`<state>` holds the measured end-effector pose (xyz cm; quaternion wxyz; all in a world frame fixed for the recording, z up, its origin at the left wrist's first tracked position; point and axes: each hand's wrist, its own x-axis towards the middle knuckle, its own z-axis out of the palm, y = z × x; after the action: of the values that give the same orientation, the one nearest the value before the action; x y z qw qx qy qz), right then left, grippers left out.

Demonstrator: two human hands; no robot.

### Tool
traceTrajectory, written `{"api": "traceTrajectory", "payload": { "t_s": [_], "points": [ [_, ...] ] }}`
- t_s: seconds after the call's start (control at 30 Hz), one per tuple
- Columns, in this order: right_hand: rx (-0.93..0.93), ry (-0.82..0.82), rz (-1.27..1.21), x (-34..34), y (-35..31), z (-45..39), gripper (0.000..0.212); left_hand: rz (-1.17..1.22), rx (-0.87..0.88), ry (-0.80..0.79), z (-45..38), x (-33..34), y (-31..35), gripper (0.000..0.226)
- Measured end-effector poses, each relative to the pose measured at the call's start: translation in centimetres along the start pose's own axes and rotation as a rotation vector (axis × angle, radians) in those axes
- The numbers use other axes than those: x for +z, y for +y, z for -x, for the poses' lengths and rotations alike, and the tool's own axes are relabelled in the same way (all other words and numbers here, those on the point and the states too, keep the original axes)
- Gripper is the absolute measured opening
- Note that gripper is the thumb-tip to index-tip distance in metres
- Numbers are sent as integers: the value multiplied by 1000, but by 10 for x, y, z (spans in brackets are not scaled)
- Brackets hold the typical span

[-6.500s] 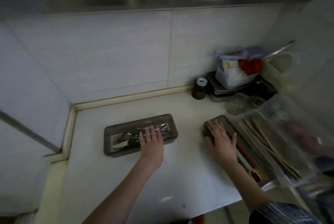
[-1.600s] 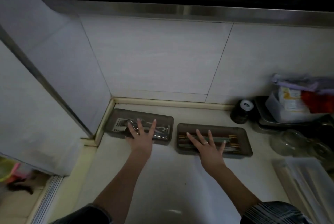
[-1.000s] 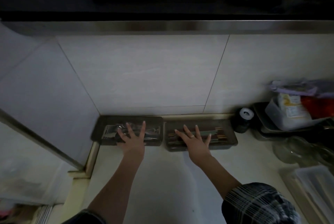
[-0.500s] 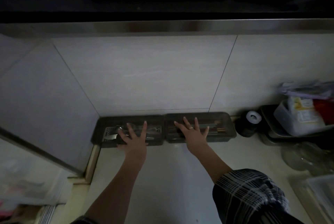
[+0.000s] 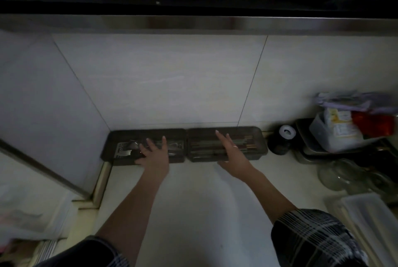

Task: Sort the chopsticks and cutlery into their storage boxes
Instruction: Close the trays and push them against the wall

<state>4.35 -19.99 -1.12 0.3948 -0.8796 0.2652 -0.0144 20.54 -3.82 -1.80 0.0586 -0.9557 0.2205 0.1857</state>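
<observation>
Last step, seemingly: left hand [image 5: 155,154] and right hand [image 5: 231,152] flat, fingers straight, on cutlery box [image 5: 120,139] and chopstick box [image 5: 254,137] (side by side at far wall); next, just lifting hands away.

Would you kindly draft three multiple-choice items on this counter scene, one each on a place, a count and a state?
1. Where do the two dark boxes sit?
A. At the counter's front edge
B. Side by side against the back wall
C. Stacked by the jars

2. How many hands rest on the boxes?
A. None
B. One
C. Two

3. How are the fingers?
A. Straight, laid flat on the lids
B. Curled into fists
C. Pinching a spoon

Answers: 1 B, the cutlery box and chopstick box touch the wall, the first in the corner. 2 C, the left hand is on one, the right hand on the other. 3 A, both hands show extended fingers.
</observation>
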Motion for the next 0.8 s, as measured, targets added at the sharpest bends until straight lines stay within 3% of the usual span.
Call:
{"api": "traceTrajectory", "payload": {
  "t_s": [0.1,0.23,0.3,0.4,0.47,0.57,0.7,0.8],
  "points": [
    [4,102,-118,-19,15,35,82,9,126,95,25,4,20,72],
    [41,318,-61,-48,48,103,76,64,388,217,70,9,68,57],
    [154,450,31,-61,81,147,75,34,551,248,92,11,103,53],
    [467,547,256,-79,129,214,83,42,770,225,128,23,160,52],
    [693,497,310,-92,147,256,97,26,911,185,156,35,196,49],
    [887,312,332,-104,169,302,113,5,1060,124,195,52,240,44],
    [946,216,373,-108,193,328,113,9,1109,-6,222,71,276,42],
    [890,202,438,-113,192,329,102,183,1058,-37,226,79,287,39]
  ]
}}
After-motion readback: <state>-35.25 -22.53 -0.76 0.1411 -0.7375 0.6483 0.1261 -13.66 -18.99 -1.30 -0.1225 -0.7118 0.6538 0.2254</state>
